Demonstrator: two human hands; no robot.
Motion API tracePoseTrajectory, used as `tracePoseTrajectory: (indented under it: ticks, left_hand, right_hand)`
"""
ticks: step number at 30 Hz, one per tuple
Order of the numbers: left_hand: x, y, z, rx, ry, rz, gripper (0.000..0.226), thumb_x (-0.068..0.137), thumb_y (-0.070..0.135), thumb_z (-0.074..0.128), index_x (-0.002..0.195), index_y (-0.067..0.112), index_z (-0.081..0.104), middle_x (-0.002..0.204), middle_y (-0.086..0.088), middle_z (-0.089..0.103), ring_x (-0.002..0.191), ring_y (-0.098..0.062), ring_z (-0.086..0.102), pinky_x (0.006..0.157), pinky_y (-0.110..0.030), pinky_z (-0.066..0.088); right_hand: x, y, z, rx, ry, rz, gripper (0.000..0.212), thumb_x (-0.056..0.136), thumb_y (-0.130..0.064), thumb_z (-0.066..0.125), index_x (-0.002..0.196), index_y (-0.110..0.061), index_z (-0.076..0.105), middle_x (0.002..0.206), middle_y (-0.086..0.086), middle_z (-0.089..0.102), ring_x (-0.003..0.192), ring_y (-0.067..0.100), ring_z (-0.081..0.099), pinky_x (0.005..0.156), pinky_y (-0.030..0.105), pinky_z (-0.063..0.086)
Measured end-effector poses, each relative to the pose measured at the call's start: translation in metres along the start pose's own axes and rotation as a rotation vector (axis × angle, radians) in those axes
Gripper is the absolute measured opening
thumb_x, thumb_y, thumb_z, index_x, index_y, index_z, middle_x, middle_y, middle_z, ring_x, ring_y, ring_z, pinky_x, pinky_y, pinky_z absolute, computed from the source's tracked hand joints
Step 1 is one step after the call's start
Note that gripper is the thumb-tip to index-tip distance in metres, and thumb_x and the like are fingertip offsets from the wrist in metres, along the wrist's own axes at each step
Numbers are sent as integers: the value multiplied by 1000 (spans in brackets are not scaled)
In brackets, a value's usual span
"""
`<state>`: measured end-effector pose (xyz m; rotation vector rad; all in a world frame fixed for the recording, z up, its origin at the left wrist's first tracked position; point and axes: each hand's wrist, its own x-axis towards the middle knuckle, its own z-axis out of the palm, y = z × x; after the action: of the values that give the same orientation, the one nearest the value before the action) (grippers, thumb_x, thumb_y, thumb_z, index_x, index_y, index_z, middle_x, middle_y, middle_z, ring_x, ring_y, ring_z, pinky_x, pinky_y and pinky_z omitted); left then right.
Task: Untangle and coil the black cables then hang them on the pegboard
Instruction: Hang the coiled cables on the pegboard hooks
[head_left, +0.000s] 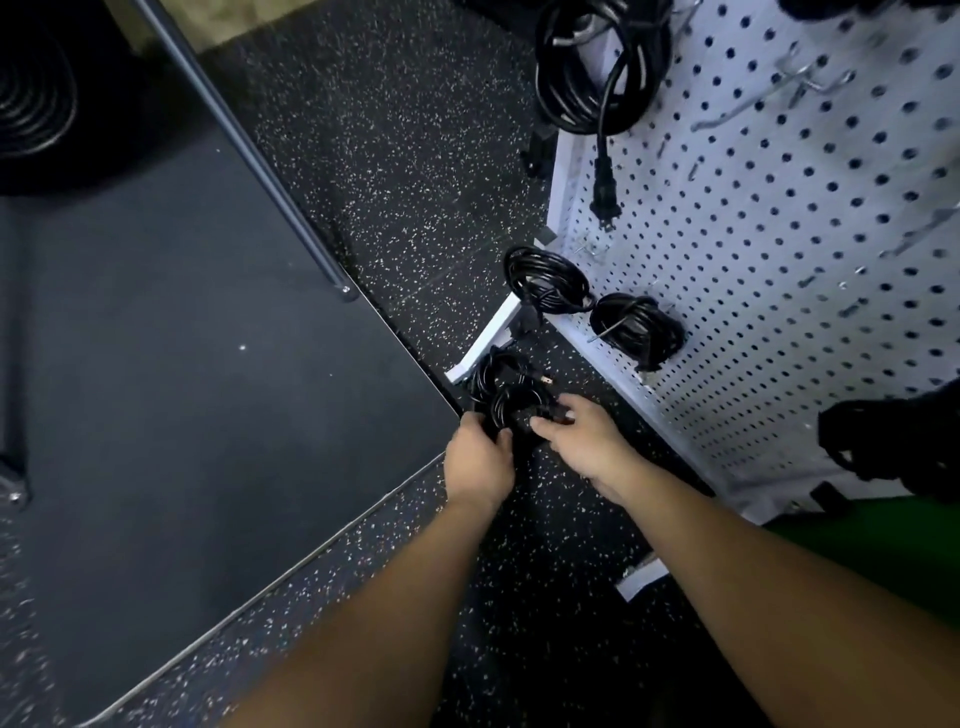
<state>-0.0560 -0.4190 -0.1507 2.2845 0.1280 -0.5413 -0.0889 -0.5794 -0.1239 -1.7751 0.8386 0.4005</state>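
A workshop or equipment storage room. The floor (415, 130) is black speckled rubber, like gym or shop matting. A white freestanding pegboard (779, 249) with metal hooks (810, 83) carries 3 coiled black power cables (592, 67). A dark table (182, 338) with a metal leg (249, 150) stands beside it.

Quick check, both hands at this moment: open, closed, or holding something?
Left hand: fingers curled round the loosely coiled black power cable low over the floor.
Right hand: fingertips pinch the same cable's far side.
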Motion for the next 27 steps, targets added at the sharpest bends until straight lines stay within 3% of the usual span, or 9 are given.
tracePoseTrajectory:
  ticks: [2, 5, 9, 15, 21, 24, 27]
  left_hand:
    - [-4, 1, -5, -55, -27, -7, 32, 108, 28, 65, 135, 11, 64, 126, -7, 75, 118, -29, 70, 103, -38, 54]
    - [-14, 3, -17, -109, -34, 19, 14, 107, 22, 67, 121, 19, 69, 113, 0, 78, 106, -25, 73, 100, -44, 58]
    - [-35, 12, -35, -203, -30, 62, 12, 103, 20, 69, 103, 31, 65, 99, 8, 77, 92, -22, 74, 92, -52, 62]
    - [-89, 46, -78, -219, -20, 259, 18, 106, 8, 66, 106, 26, 64, 100, 9, 74, 92, -12, 70, 91, -38, 58]
    - [-120, 80, -110, -250, -11, 386, 23, 108, 7, 60, 109, 30, 63, 106, 10, 74, 102, -12, 70, 98, -41, 56]
    - [-132, 100, -124, -294, 14, 408, 21, 110, 7, 58, 111, 28, 65, 106, 9, 75, 98, -10, 70, 93, -40, 57]
    - [-139, 121, -133, -394, 24, 417, 22, 111, 7, 58, 114, 27, 68, 108, 7, 77, 102, -13, 73, 100, -47, 60]
  right_hand:
    - [-4, 6, -3, 169, -24, 32, 69, 97, -31, 83, 158, -21, 54, 141, 4, 69, 115, 19, 75, 111, 43, 57]
    - [-23, 4, -9, 330, 8, 13, 49, 104, -14, 76, 150, -9, 61, 123, 6, 72, 106, 20, 77, 102, 36, 63]
    - [-64, -5, -16, 385, 24, -38, 44, 107, -19, 71, 149, -9, 61, 126, 6, 69, 107, 21, 77, 100, 38, 64]
    - [-129, -17, -38, 443, -12, -142, 33, 104, -9, 73, 136, -13, 66, 129, 5, 72, 107, 20, 80, 101, 39, 64]
    - [-189, -40, -62, 558, -64, -263, 31, 105, -2, 69, 129, -21, 66, 113, 4, 79, 108, 20, 79, 96, 32, 64]
    - [-207, -49, -72, 417, -34, -330, 37, 105, -14, 72, 141, -20, 68, 121, 4, 79, 106, 20, 80, 96, 40, 66]
    - [-220, -63, -80, 300, 106, -435, 30, 103, -30, 76, 127, -42, 65, 120, -7, 75, 96, 10, 79, 84, 33, 67]
